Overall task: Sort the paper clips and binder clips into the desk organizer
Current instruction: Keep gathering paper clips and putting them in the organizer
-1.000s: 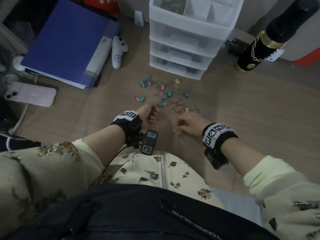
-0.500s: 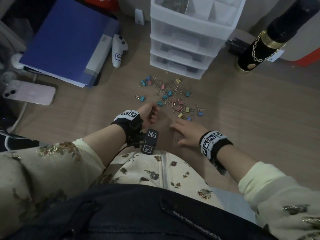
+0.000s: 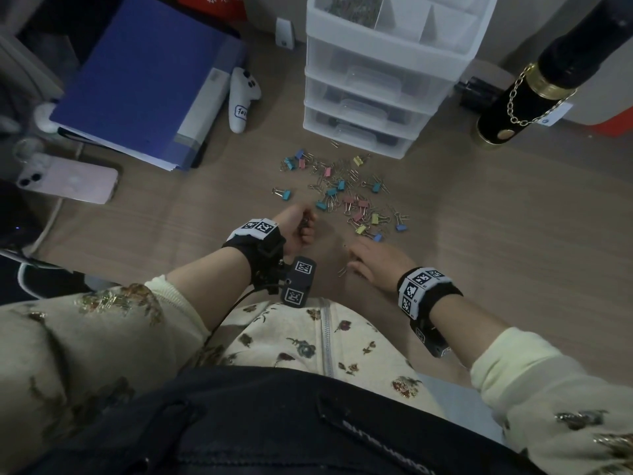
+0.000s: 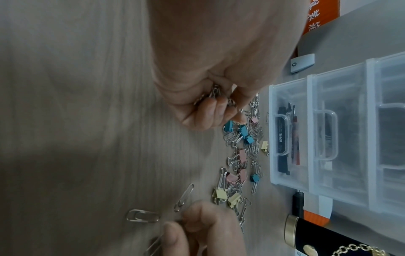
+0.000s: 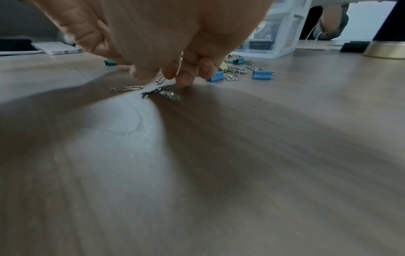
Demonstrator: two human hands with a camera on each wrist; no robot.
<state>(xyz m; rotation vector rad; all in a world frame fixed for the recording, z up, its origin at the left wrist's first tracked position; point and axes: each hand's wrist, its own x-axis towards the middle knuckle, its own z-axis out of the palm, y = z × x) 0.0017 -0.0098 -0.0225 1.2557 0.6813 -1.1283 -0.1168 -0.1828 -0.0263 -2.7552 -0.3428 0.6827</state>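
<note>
A scatter of coloured binder clips and silver paper clips (image 3: 346,197) lies on the wooden desk in front of the white drawer organizer (image 3: 376,80). Its top tray holds paper clips (image 3: 352,8) in the left compartment. My left hand (image 3: 301,228) is a fist at the pile's near left edge, gripping a bunch of paper clips (image 4: 214,93). My right hand (image 3: 370,262) lies low on the desk nearer to me, fingertips (image 5: 183,83) pressing down beside a few loose paper clips (image 5: 160,93). Whether a clip is caught between those fingers is unclear.
A blue folder (image 3: 147,80) and a white controller (image 3: 241,97) lie at the back left, with a pink phone (image 3: 72,181) on the far left. A black and gold bottle (image 3: 534,94) stands at the back right. My lap lies past the desk's near edge.
My right hand has dropped from a raised pinch to lie flat on the desk, fingers reaching left over the loose paper clips. The left fist has stayed put.
</note>
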